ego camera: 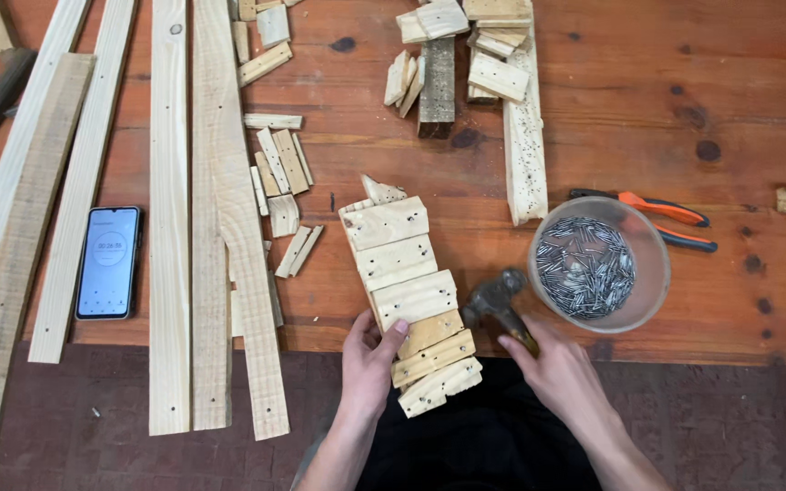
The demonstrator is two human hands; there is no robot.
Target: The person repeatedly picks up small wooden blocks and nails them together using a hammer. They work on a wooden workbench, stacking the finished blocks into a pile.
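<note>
Head view shows us mid-way through nailing: our left hand (367, 353) presses flat, fingers spread, on the slat panel (411, 295), a row of short pale boards lying slantwise across the near edge of the wooden surface (684, 109). Our right hand (552, 364) is closed round the handle of the hammer (495, 295), whose head rests just beside the panel. A clear tub of nails (593, 265) stands just right of the hammer, pliers (661, 218) behind it. We judge the next move calls for a nail from the tub, set upright on a slat.
</note>
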